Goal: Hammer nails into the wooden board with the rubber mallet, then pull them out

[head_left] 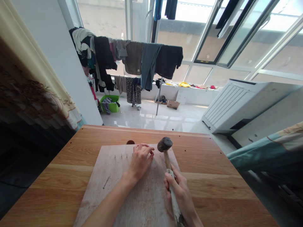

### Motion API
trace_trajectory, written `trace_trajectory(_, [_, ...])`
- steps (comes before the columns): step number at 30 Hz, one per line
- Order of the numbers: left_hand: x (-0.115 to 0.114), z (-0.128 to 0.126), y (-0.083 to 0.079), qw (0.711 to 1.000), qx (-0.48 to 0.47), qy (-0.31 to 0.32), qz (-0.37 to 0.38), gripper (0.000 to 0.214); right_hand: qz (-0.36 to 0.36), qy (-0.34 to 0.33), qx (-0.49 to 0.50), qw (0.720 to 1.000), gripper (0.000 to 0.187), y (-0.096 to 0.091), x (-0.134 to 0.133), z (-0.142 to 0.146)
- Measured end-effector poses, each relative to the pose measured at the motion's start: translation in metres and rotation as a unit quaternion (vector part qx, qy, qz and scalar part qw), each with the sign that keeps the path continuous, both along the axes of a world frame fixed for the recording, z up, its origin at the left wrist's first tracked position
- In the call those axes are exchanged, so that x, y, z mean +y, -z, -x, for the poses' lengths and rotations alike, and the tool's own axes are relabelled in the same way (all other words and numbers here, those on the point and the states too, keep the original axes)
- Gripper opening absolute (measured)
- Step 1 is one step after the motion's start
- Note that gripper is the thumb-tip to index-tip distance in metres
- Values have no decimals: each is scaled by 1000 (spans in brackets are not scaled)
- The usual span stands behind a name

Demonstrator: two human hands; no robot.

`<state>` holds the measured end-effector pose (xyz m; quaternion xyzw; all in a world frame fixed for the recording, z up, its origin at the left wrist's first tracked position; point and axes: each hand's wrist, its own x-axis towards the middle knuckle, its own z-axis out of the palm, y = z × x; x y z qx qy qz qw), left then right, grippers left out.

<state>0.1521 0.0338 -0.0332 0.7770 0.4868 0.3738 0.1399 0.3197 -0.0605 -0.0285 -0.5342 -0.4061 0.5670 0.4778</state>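
Observation:
My right hand (178,186) is wrapped round the worn handle of a rubber mallet (165,144), its dark head raised over the board's far right part. Just left of the mallet head, my left hand (141,159) pinches a nail between thumb and forefinger; the fingertips hide most of it. Both hands are above a pale wooden board (139,201) lying on the table. Toward its far edge several thin nails (121,155) stand upright in a row, left of my left hand. One longer loose nail (106,183) lies flat on the board's left side.
The board rests on a wood-grain table (213,183). A round brown object (130,142) sits behind the board, partly hidden. Small dark bits (185,150) dot the tabletop. Beyond stand a clothes-laden drying rack (157,101), a green basket (114,107) and a white cabinet-like unit (227,107).

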Motion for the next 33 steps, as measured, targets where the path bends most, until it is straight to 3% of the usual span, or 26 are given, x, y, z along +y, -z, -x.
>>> trace_trajectory(12, [1, 0, 4, 1000, -1, 10, 16, 41, 3, -36, -35, 999, 49, 3, -5, -1])
trace_trajectory(23, [1, 0, 5, 999, -9, 0, 33, 53, 6, 16, -68, 998, 64, -17, -20, 7])
trace_trajectory(33, [0, 0, 3, 999, -8, 1, 37, 55, 16, -32, -84, 996, 64, -5, -18, 4])
